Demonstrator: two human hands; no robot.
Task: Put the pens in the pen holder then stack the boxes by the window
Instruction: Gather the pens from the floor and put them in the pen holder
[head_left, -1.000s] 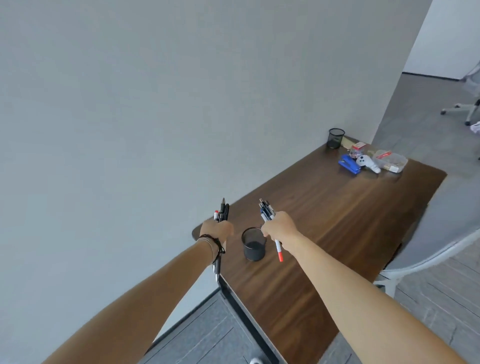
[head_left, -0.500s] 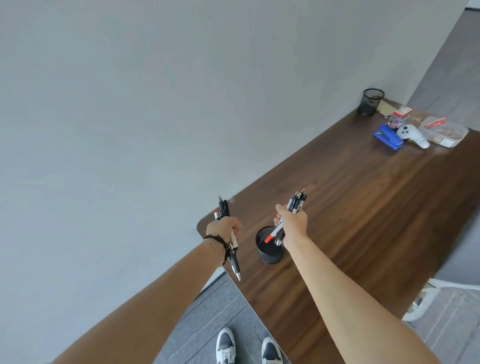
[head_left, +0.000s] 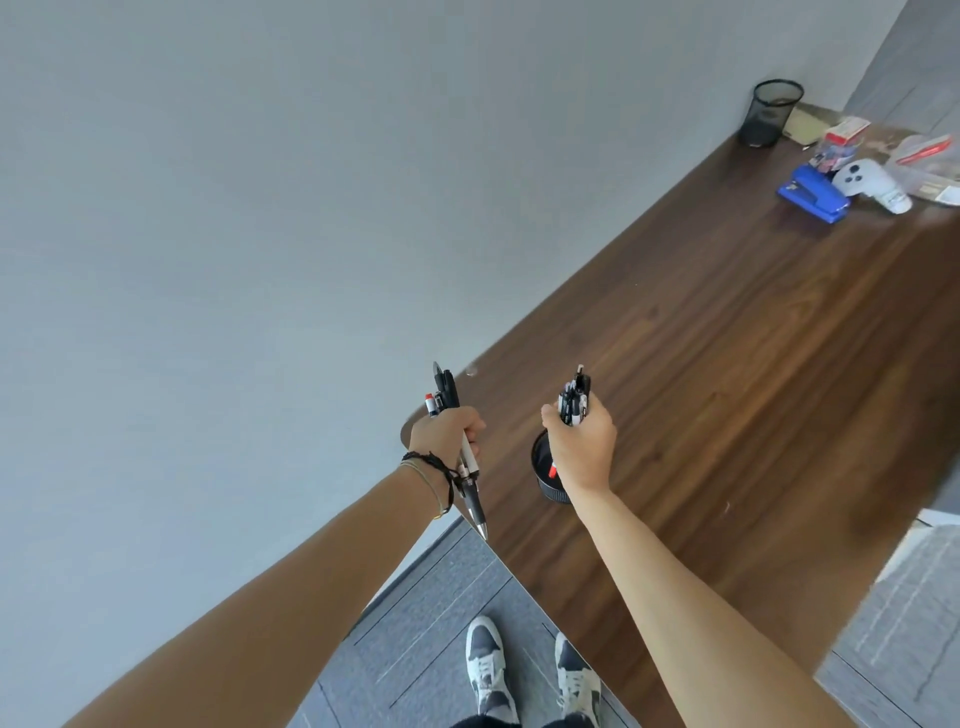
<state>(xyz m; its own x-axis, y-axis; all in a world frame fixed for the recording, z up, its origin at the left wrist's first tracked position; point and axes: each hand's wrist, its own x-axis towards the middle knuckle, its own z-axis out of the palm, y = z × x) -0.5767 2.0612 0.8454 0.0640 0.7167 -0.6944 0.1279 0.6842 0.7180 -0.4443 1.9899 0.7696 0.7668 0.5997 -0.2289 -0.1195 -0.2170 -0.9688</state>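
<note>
The right hand (head_left: 582, 449) hangs over the near pen holder (head_left: 545, 475), its grip bunching pens (head_left: 574, 400) upright, probably to drop them in. The left hand (head_left: 447, 428), just left, fists more pens (head_left: 457, 441), waiting.

The right hand (head_left: 581, 451) covers most of the black pen cup (head_left: 543, 470), so you cannot see how many pens are inside. Its fingers are hidden behind the pens (head_left: 574, 400) it holds. The clear box (head_left: 927, 169) on the desk (head_left: 727, 389) is cut off by the edge.
</note>
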